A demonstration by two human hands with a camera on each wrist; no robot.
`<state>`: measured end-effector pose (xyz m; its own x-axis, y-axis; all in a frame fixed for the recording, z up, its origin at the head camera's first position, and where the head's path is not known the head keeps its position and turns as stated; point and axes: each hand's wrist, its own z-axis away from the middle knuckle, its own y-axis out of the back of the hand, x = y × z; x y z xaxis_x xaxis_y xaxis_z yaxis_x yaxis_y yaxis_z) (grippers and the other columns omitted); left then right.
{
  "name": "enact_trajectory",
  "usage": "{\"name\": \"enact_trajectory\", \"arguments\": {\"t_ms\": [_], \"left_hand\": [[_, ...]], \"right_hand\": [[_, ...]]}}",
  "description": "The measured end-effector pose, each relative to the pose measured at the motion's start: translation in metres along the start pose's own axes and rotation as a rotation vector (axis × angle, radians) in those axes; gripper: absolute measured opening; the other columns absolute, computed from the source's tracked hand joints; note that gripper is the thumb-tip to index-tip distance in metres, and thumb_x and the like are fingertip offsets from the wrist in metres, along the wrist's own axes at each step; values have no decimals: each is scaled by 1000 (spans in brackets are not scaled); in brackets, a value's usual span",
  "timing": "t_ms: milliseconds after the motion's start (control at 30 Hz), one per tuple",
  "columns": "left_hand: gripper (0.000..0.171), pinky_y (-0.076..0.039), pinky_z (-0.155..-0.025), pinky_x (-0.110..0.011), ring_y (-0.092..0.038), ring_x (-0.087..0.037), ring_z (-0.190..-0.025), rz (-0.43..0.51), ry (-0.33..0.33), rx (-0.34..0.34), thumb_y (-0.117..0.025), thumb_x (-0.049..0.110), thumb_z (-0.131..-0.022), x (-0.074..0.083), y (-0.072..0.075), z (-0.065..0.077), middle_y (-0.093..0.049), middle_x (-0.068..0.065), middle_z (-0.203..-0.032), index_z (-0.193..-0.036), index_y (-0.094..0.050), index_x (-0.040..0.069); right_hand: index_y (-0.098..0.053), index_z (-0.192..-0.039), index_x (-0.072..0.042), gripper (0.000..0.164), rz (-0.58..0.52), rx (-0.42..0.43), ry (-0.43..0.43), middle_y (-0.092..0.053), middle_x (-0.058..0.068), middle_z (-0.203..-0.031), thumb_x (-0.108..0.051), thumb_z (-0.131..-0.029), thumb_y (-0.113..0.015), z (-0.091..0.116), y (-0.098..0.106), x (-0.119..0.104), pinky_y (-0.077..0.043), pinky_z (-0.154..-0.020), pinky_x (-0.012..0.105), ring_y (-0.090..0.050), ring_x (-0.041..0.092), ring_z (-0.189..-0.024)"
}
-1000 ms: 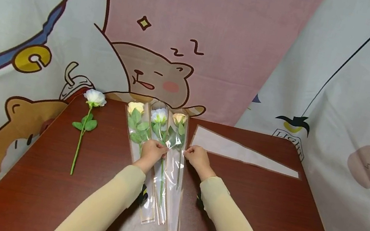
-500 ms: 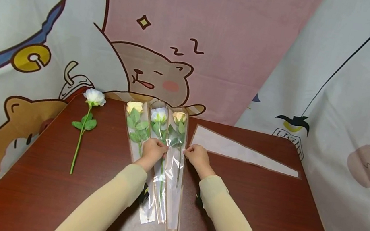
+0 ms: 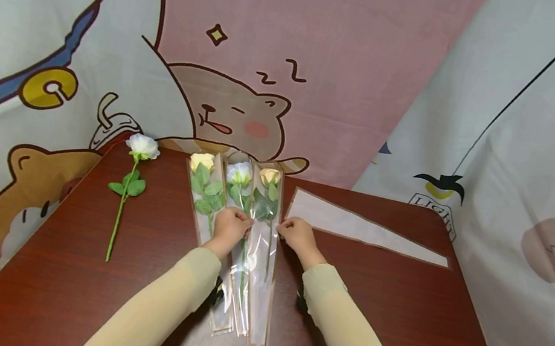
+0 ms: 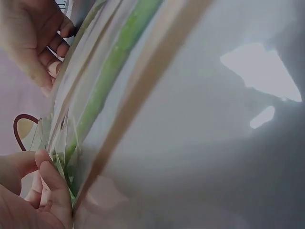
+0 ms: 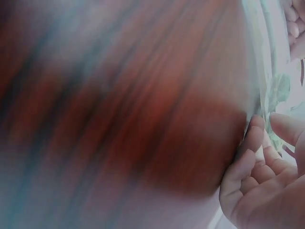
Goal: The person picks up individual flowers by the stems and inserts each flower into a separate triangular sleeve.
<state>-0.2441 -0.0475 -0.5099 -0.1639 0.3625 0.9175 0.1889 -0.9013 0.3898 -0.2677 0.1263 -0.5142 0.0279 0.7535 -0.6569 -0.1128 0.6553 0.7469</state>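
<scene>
Three roses in clear, brown-edged plastic sleeves lie side by side: a yellow rose (image 3: 202, 161) at left, a bluish-white rose (image 3: 239, 173) in the middle, a peach rose (image 3: 270, 177) at right. My left hand (image 3: 229, 228) pinches the left edge of the right-hand sleeve (image 3: 262, 314), reaching over the other two. On that sleeve's opposite edge, my right hand (image 3: 298, 237) pinches with thumb and fingertips. In the left wrist view, a green stem (image 4: 102, 86) shows through plastic beside the left hand (image 4: 40, 195). The right wrist view has the right fingers (image 5: 255, 136) at the sleeve's border.
A loose white rose (image 3: 143, 147) with a green stem lies at the table's left. Beyond the right hand lies a flat, tapered flower sleeve (image 3: 364, 227) with a brown border. Behind the brown table (image 3: 375, 312) hangs a printed cloth (image 3: 360, 76).
Both hands stay at the right-hand sleeve's edges with hardly any movement. Leaves of the peach rose look slightly shifted inside the plastic.
</scene>
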Motion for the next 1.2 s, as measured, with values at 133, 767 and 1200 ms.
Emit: {"name": "enact_trajectory", "arguments": {"t_ms": [133,767,1200], "left_hand": [[12,-47,-44,-26,-57,-19,-48,-10,-28,-14,-67,13,-76,0,0,2,-60,-10,-57,-71,-59,5],[28,-49,-67,-22,-58,-15,-79,-54,-339,-214,-55,2,-77,20,-15,30,-62,-8,-92,-105,-59,1],[53,-34,-97,-33,-39,-22,-119,-166,-302,-388,-53,19,-85,41,-46,11,-42,-11,-131,-134,-34,11]], "right_hand": [[-61,-84,-9,16,-50,-29,-8,-61,4,-73,-24,-84,-59,3,7,8,-45,-52,25,-54,13,-56],[-48,-123,-8,39,425,73,179,-39,16,-126,-18,-86,-52,29,72,78,-34,-87,55,-34,36,-115],[-35,-133,-8,48,434,-17,135,-25,13,-140,-18,-88,-45,4,69,76,-19,-96,59,-20,35,-127]]}}
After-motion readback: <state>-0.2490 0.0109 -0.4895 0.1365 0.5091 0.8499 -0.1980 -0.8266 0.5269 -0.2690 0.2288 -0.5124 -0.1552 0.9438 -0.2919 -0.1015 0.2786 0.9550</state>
